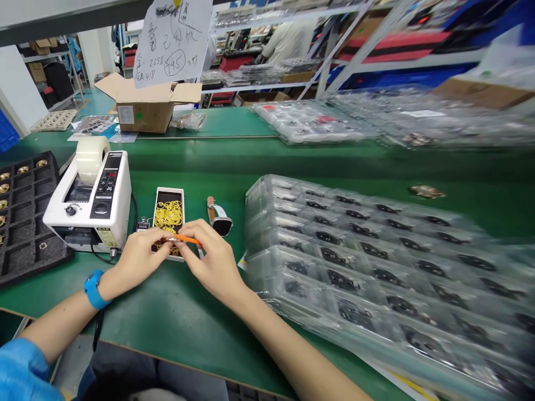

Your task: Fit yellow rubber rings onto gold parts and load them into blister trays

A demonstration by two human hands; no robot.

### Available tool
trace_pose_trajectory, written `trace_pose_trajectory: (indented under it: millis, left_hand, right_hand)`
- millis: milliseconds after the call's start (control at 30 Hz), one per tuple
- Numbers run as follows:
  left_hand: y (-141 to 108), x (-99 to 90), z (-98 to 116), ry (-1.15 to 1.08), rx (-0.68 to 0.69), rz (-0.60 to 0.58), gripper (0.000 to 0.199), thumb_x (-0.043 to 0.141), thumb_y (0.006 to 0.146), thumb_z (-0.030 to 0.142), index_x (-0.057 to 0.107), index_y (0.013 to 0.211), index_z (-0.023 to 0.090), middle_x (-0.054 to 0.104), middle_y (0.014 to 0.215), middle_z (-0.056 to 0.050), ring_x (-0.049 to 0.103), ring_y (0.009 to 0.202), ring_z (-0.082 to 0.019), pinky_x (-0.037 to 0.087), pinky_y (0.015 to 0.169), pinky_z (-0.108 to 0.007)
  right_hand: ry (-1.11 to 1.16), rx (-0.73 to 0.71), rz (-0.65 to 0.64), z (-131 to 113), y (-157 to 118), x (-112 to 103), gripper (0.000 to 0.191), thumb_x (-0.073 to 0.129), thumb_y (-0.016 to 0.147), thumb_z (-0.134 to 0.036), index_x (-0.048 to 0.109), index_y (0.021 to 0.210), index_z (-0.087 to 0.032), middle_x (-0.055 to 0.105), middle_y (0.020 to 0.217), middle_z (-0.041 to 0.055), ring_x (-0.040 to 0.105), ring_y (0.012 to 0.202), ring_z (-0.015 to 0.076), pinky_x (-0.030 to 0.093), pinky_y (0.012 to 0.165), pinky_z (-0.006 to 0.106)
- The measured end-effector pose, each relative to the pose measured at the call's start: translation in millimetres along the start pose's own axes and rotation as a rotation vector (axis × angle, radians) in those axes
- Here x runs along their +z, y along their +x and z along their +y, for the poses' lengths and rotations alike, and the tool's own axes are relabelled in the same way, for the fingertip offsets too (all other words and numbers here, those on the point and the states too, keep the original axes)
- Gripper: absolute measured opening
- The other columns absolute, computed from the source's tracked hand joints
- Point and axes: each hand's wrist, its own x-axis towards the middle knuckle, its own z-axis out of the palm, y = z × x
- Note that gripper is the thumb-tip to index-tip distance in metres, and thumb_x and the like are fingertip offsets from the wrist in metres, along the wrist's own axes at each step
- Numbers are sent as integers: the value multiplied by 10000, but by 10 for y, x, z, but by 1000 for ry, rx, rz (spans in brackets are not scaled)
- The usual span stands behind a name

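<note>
Both of my hands meet over a white box (184, 201) of yellow rings (169, 214). Between the thumb and fingers of my left hand (140, 256) is a small, thin metallic piece (171, 239), mostly covered and seen edge-on; its exact kind cannot be made out. My right hand (215, 262) pinches a slim orange stick-like tool (189, 239), whose tip reaches the piece. Just beyond my right hand lies a watch (221, 225) with a dark face and a light and brown strap. A blue band is around my left wrist.
On the left stands a white tape dispenser (112, 197), beside a black foam tray (31, 211) holding gold-coloured round parts. Stacked clear plastic trays (351, 250) of dark parts fill the right. A cardboard box (146, 114) and more clear trays (309, 120) sit on the back ledge.
</note>
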Motion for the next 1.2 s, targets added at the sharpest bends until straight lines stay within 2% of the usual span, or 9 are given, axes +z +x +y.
trace_pose_trajectory:
  millis: [100, 200, 267, 367, 467, 667, 833, 1033, 1200]
  left_hand:
    - [31, -30, 23, 25, -52, 135, 95, 575, 723, 130, 659, 706, 171, 637, 683, -16, 553, 678, -164, 454, 680, -295]
    - [36, 10, 12, -255, -263, 151, 20, 610, 673, 150, 594, 664, 157, 597, 605, 14, 516, 562, -116, 413, 556, -233]
    - [25, 44, 11, -476, -360, 123, 106, 646, 644, 159, 541, 662, 160, 595, 570, 35, 533, 535, -98, 423, 551, -212]
    - [2, 72, 43, -695, -433, 93, 206, 704, 634, 207, 528, 734, 166, 618, 545, 50, 577, 518, -96, 471, 568, -210]
    - [-14, 74, 86, -759, -453, 83, 302, 741, 644, 280, 581, 864, 149, 673, 595, 23, 631, 549, -112, 521, 602, -227]
    - [-39, 99, 90, -759, -434, 74, 366, 778, 634, 370, 578, 840, 143, 686, 602, 10, 647, 517, -115, 552, 573, -223]
    - [-84, 148, 89, -750, -413, 82, 335, 774, 654, 340, 565, 834, 151, 678, 612, 20, 670, 573, -126, 580, 621, -240]
    - [-129, 156, 136, -681, -358, 68, 383, 718, 717, 286, 631, 1059, 134, 735, 797, -42, 706, 737, -175, 603, 693, -274]
    - [-150, 172, 123, -639, -359, 95, 383, 705, 727, 285, 665, 1062, 103, 745, 801, -68, 710, 741, -187, 610, 708, -281]
  right_hand:
    - [-189, -191, 161, -60, -60, 11, 83, 583, 825, -161, 565, 900, -192, 604, 828, 53, 580, 712, 146, 441, 560, 234]
    - [-371, -441, 245, -115, -117, 44, 147, 547, 833, -127, 600, 947, -203, 634, 826, 52, 512, 614, 128, 403, 531, 240]
    - [-445, -519, 236, -122, -128, 63, 178, 507, 850, -115, 622, 957, -200, 664, 843, 59, 483, 594, 131, 397, 542, 254]
    - [-497, -470, 228, -82, -107, 63, 177, 507, 860, -115, 644, 951, -181, 696, 890, 80, 499, 629, 144, 411, 582, 266]
    - [-527, -393, 235, -26, -80, 39, 134, 547, 857, -127, 656, 918, -173, 713, 902, 83, 506, 631, 146, 398, 570, 269]
    - [-483, -364, 265, -4, -73, 21, 64, 582, 854, -147, 640, 872, -169, 722, 877, 85, 532, 622, 141, 408, 570, 262]
    - [-394, -417, 255, -7, -64, 16, 105, 603, 823, -91, 607, 911, -149, 731, 817, 90, 603, 651, 160, 450, 577, 268]
    - [-336, -428, 243, 9, -54, 6, 159, 600, 807, -64, 580, 931, -162, 724, 768, 87, 630, 634, 165, 484, 567, 269]
    - [-348, -480, 224, 44, -56, -6, 170, 565, 823, -69, 571, 969, -156, 728, 793, 100, 630, 649, 167, 495, 589, 272]
